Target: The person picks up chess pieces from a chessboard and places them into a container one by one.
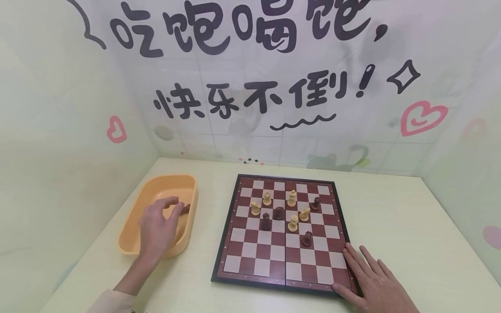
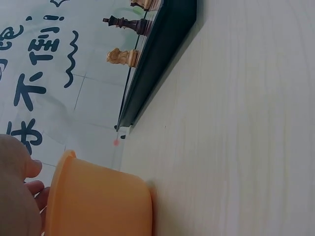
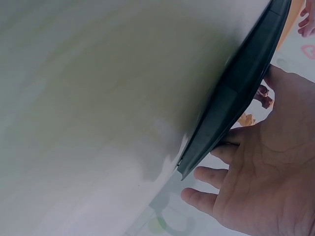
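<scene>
My left hand [image 1: 158, 224] reaches into the orange tray [image 1: 129, 237], thumb and index finger bent toward each other. A dark chess piece [image 1: 185, 209] shows right beside the thumb tip, against the tray's right wall; I cannot tell whether the fingers grip it. In the left wrist view, the tray's side [image 2: 103, 201] hides the fingertips partly. My right hand [image 1: 377, 280] lies by the chessboard's [image 1: 256, 280] front right corner, fingers extended along its right edge and thumb at the front edge. In the right wrist view, the fingers touch the board's dark side [image 3: 231, 93].
Several light and dark chess pieces stand on the board, among them a light knight [image 1: 255, 208], a dark knight [image 1: 278, 212] and a tall dark piece [image 1: 266, 221]. A pale table [image 1: 195, 278] carries everything. A printed curtain [image 1: 242, 143] stands behind it.
</scene>
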A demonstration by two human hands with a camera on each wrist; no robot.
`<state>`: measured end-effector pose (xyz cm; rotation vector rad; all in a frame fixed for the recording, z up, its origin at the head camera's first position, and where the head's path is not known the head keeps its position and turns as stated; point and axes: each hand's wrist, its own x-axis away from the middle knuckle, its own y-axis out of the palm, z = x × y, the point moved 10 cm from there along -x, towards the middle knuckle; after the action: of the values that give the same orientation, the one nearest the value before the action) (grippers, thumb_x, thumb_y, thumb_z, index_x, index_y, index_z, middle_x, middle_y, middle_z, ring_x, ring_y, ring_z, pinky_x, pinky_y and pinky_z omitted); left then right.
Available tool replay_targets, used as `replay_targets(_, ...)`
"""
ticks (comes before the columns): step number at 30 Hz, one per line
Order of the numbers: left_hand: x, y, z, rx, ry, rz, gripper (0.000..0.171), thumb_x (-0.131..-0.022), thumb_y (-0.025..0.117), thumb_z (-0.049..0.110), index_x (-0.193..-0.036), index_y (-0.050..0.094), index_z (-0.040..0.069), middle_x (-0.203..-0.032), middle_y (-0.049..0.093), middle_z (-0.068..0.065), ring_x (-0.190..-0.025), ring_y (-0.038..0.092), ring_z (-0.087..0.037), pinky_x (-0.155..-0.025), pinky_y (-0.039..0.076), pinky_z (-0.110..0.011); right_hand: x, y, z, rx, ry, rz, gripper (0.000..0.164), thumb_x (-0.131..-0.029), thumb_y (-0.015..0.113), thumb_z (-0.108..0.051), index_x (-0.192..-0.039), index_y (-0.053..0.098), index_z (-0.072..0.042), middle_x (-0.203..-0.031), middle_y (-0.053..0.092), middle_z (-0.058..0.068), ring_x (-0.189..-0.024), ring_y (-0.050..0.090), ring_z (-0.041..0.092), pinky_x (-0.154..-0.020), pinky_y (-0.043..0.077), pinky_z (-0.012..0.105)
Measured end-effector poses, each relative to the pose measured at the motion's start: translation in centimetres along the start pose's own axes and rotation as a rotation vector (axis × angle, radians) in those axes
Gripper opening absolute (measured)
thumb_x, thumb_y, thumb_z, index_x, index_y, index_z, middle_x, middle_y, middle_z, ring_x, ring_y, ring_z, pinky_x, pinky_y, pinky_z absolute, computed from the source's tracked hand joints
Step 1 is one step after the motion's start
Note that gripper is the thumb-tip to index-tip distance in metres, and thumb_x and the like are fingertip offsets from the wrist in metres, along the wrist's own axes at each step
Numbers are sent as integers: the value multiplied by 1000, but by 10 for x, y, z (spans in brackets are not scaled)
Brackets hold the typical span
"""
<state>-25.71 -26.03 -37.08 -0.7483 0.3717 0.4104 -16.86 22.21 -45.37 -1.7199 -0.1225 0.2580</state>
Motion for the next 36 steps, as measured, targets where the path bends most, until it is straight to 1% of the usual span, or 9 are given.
replay_targets(3, 0, 2, -1, 7, -20, -8, 29, -100, 67, 20, -118, 70, -2, -115, 70, -17, -110, 55, -36, -93, 39, -53, -1, 1, 0, 1, 4, -7, 94, -86, 60, -74, -149, 51, -4, -154, 44, 14, -141, 36, 41, -106, 35, 65)
replay_targets(8, 1, 7, 0, 14, -36, -23, 30, -101, 66, 23, -120, 70, 0, -117, 69, -16, -113, 54, -36, -92, 40, -54, -1, 0, 1, 2, -1, 4, 94, -86, 60, -74, -148, 51, -4, -154, 44, 14, -140, 37, 41, -106, 35, 65)
replay_targets(13, 3, 13, 6, 14, -14, -40, 28, -101, 67, 21, -118, 70, 0, -114, 69, -16, -107, 56, -35, -86, 43, -50, -1, 0, 1, 1, -7, 10, 93, -87, 61, -74, -148, 52, -4, -154, 45, 14, -140, 37, 41, -106, 35, 65)
replay_targets(18, 4, 15, 13, 11, 24, -23, 27, -100, 68, 20, -117, 70, 0, -109, 70, -14, -100, 57, -32, -78, 41, -42, -1, 1, 1, 1, -5, 4, 93, -87, 61, -74, -148, 51, -4, -154, 44, 14, -141, 36, 41, -106, 35, 65)
replay_targets(24, 3, 17, 12, 23, -3, -21, 31, -98, 71, 24, -118, 69, 1, -110, 70, -11, -101, 57, -30, -78, 43, -39, -1, 2, 2, -10, 2, 2, 94, -87, 60, -74, -149, 50, -4, -155, 43, 13, -142, 35, 40, -107, 33, 64)
replay_targets(27, 4, 20, 10, 32, -25, -33, 32, -98, 70, 27, -119, 69, 2, -110, 69, -9, -100, 58, -30, -79, 43, -39, 0, 2, 2, -11, -5, 12, 94, -88, 60, -73, -150, 49, -4, -156, 43, 13, -142, 35, 39, -108, 33, 64)
replay_targets(31, 6, 25, 11, 58, -39, -52, 32, -99, 69, 29, -118, 70, 4, -109, 68, -8, -98, 64, -29, -82, 48, -42, 0, 2, 1, -8, -14, 13, 93, -88, 60, -72, -150, 49, -4, -156, 42, 12, -143, 34, 39, -108, 33, 63)
replay_targets(33, 8, 27, 12, 71, -42, -66, 31, -99, 69, 30, -118, 70, 5, -110, 68, -8, -98, 66, -29, -84, 51, -46, 0, 4, 2, -5, -13, 5, 93, -88, 60, -72, -150, 48, -4, -156, 42, 12, -143, 34, 39, -108, 33, 64)
replay_targets(36, 11, 31, 16, 86, -28, -86, 30, -99, 68, 31, -117, 69, 7, -112, 68, -9, -99, 67, -32, -87, 51, -51, 0, 6, 3, -4, -9, -7, 93, -88, 60, -73, -151, 48, -4, -157, 41, 13, -142, 34, 39, -108, 32, 64)
